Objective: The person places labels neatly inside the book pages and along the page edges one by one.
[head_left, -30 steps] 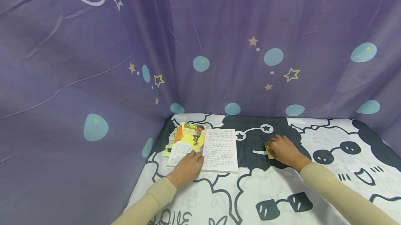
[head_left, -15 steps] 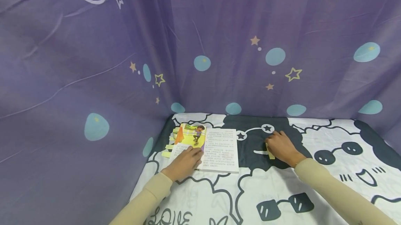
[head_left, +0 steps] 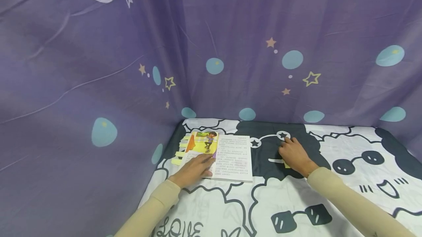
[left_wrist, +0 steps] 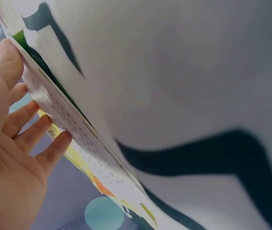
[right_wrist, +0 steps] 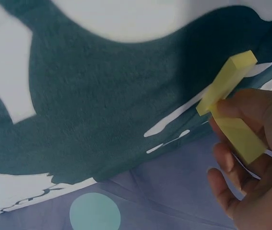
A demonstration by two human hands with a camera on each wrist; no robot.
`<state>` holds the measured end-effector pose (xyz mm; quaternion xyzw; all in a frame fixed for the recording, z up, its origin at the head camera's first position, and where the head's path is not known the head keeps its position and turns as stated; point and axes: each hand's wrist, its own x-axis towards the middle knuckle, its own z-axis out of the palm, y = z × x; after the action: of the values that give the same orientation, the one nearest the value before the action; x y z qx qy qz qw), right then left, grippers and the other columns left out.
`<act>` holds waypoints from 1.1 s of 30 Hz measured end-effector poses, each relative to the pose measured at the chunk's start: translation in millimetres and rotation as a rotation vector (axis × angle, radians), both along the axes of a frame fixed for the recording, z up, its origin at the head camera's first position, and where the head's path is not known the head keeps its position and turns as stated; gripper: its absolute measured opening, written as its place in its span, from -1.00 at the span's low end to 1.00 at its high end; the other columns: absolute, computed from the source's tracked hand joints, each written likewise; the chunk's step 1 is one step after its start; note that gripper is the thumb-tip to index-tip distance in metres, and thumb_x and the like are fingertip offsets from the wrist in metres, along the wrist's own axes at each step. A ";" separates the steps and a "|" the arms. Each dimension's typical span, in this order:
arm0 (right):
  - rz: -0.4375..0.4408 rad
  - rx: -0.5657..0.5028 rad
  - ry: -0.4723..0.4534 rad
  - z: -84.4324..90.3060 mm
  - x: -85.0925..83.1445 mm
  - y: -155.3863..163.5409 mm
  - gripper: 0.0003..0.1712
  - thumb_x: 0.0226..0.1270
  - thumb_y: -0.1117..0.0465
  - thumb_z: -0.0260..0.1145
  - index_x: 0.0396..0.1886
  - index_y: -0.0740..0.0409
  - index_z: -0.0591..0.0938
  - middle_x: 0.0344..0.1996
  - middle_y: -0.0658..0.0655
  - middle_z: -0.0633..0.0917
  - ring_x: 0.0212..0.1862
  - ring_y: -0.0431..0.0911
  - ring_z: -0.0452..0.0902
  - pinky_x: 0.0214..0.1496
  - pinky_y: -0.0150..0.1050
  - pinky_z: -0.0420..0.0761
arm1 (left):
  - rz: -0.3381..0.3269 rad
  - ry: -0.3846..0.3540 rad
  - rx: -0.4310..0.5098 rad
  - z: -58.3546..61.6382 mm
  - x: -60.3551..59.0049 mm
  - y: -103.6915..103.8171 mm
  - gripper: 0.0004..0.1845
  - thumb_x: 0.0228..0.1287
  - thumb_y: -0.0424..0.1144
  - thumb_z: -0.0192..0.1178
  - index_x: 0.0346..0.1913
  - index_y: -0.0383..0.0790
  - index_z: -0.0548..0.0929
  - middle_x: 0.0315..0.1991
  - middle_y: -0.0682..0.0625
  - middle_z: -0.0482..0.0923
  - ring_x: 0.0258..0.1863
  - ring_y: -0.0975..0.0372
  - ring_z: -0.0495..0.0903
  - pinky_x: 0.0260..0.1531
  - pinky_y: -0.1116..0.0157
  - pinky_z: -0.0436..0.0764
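An open book (head_left: 233, 158) lies on the patterned cloth, with a colour picture and text on its left page and text on its right. My left hand (head_left: 194, 169) rests on the lower part of the left page. In the left wrist view its fingers (left_wrist: 54, 146) are spread and fairly straight against the page. To the right of the book, my right hand (head_left: 295, 156) is over the dark patch of cloth. Its thumb and fingers pinch a yellow sticky note strip (right_wrist: 241, 139), right at a thick yellow sticky note pad (right_wrist: 229, 79). In the head view the hand mostly covers both.
Several pale yellow tabs (head_left: 178, 158) stick out from the book's left edge. White cloth (head_left: 211, 211) with black cartoon drawings covers the surface. A purple curtain (head_left: 247, 65) with stars and blue dots rises behind it and along the left side.
My left hand has shifted slightly left and its fingers have spread over the page. My right hand has moved a little, so less of the yellow paper shows below it. The book stays put.
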<state>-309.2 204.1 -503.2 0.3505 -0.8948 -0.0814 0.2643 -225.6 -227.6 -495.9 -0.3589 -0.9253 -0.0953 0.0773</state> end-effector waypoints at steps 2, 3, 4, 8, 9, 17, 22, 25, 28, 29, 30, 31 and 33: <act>0.002 -0.009 -0.001 -2.4 -0.6 0.4 -0.81 -0.04 0.44 0.53 -0.63 0.17 0.67 -0.52 0.17 0.66 -0.27 0.11 0.46 -0.24 0.04 0.48 | 0.004 -0.015 -0.004 0.0 -0.2 0.2 -0.29 0.37 -0.01 0.27 0.45 -0.38 0.45 0.45 -0.33 0.35 0.43 -0.15 0.35 0.39 -0.11 0.41; 0.003 -0.013 -0.003 -3.7 -1.2 0.6 -0.82 -0.04 0.44 0.52 -0.62 0.18 0.67 -0.52 0.17 0.66 -0.27 0.12 0.46 -0.24 0.04 0.48 | 0.011 -0.028 -0.007 0.3 -0.2 0.4 -0.28 0.37 -0.01 0.26 0.46 -0.37 0.44 0.46 -0.32 0.33 0.44 -0.15 0.34 0.40 -0.10 0.40; 0.002 -0.015 -0.004 -4.4 -1.6 0.7 -0.83 -0.04 0.43 0.53 -0.61 0.20 0.67 -0.52 0.17 0.66 -0.27 0.11 0.46 -0.24 0.04 0.48 | 0.020 -0.042 -0.013 0.9 -0.1 0.7 -0.27 0.38 0.01 0.25 0.47 -0.36 0.42 0.47 -0.31 0.32 0.45 -0.14 0.33 0.41 -0.10 0.39; -0.007 -0.005 0.001 -5.2 -3.3 0.5 -0.84 0.00 0.45 0.52 -0.60 0.22 0.68 -0.53 0.18 0.69 -0.28 0.11 0.47 -0.24 0.03 0.48 | 0.069 -0.094 -0.021 2.9 -0.2 1.6 -0.22 0.40 0.03 0.24 0.54 -0.32 0.33 0.53 -0.28 0.25 0.49 -0.12 0.27 0.43 -0.11 0.35; -0.010 0.000 0.003 -4.8 -3.5 0.6 -0.84 0.02 0.46 0.52 -0.59 0.22 0.69 -0.54 0.18 0.69 -0.28 0.10 0.48 -0.24 0.03 0.48 | 0.080 -0.104 -0.022 3.3 -0.2 1.8 -0.20 0.40 0.03 0.24 0.55 -0.31 0.30 0.54 -0.27 0.23 0.50 -0.12 0.26 0.43 -0.12 0.35; -0.009 -0.044 -0.034 0.0 -2.7 4.6 -0.81 -0.01 0.46 0.55 -0.59 0.23 0.66 -0.57 0.18 0.69 -0.30 0.11 0.50 -0.25 0.02 0.49 | 0.105 -0.138 -0.041 4.2 -2.6 2.3 -0.18 0.40 0.07 0.23 0.57 -0.28 0.28 0.56 -0.27 0.20 0.50 -0.11 0.25 0.42 -0.13 0.36; -0.010 -0.092 -0.051 2.1 -6.1 7.2 -0.84 -0.03 0.43 0.51 -0.58 0.23 0.65 -0.58 0.17 0.68 -0.32 0.11 0.52 -0.29 0.01 0.49 | 0.122 -0.157 -0.050 4.9 -5.1 2.8 -0.17 0.39 0.08 0.24 0.58 -0.26 0.25 0.56 -0.23 0.20 0.51 -0.10 0.25 0.44 -0.10 0.35; -0.010 -0.121 -0.064 3.5 -5.7 7.6 -0.84 -0.02 0.44 0.50 -0.59 0.21 0.66 -0.60 0.15 0.67 -0.35 0.10 0.50 -0.32 0.01 0.48 | 0.116 -0.168 -0.044 6.4 -5.7 2.7 -0.16 0.38 0.06 0.26 0.58 -0.27 0.26 0.56 -0.23 0.20 0.51 -0.10 0.24 0.45 -0.10 0.33; -0.006 -0.133 -0.066 3.4 -4.6 7.5 -0.83 -0.03 0.44 0.51 -0.60 0.18 0.67 -0.60 0.14 0.67 -0.35 0.09 0.49 -0.34 0.00 0.46 | 0.111 -0.173 -0.042 7.9 -5.6 2.4 -0.16 0.37 0.06 0.27 0.57 -0.29 0.27 0.56 -0.24 0.21 0.51 -0.09 0.24 0.46 -0.07 0.31; -0.003 -0.132 -0.063 2.8 -4.4 7.4 -0.82 -0.04 0.44 0.52 -0.61 0.17 0.67 -0.59 0.13 0.67 -0.35 0.10 0.49 -0.35 0.00 0.46 | 0.111 -0.176 -0.042 8.1 -5.5 2.3 -0.16 0.36 0.06 0.27 0.57 -0.29 0.27 0.56 -0.24 0.21 0.51 -0.09 0.23 0.47 -0.07 0.31; 0.002 -0.129 -0.055 2.0 -4.2 7.4 -0.82 -0.05 0.44 0.53 -0.61 0.17 0.67 -0.59 0.14 0.67 -0.35 0.10 0.48 -0.35 0.01 0.46 | 0.109 -0.175 -0.041 8.2 -5.4 2.3 -0.16 0.36 0.05 0.28 0.56 -0.30 0.28 0.55 -0.24 0.22 0.51 -0.09 0.24 0.47 -0.06 0.30; 0.006 -0.126 -0.046 1.2 -3.8 7.4 -0.81 -0.06 0.45 0.54 -0.61 0.17 0.68 -0.58 0.14 0.67 -0.35 0.10 0.48 -0.36 0.01 0.46 | 0.108 -0.175 -0.040 8.2 -5.3 2.2 -0.16 0.35 0.05 0.29 0.56 -0.30 0.29 0.55 -0.25 0.22 0.51 -0.09 0.24 0.48 -0.06 0.30; 0.013 -0.121 -0.028 -0.7 -3.4 7.4 -0.80 -0.06 0.46 0.54 -0.62 0.17 0.67 -0.56 0.16 0.67 -0.34 0.11 0.48 -0.36 0.01 0.46 | 0.102 -0.171 -0.034 7.4 -5.1 1.8 -0.15 0.34 0.04 0.30 0.55 -0.32 0.29 0.54 -0.26 0.23 0.50 -0.10 0.25 0.48 -0.05 0.30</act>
<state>-312.6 211.5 -503.9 0.3410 -0.8994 -0.0206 0.2727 -230.7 -225.8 -488.6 -0.3031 -0.9471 -0.1058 -0.0035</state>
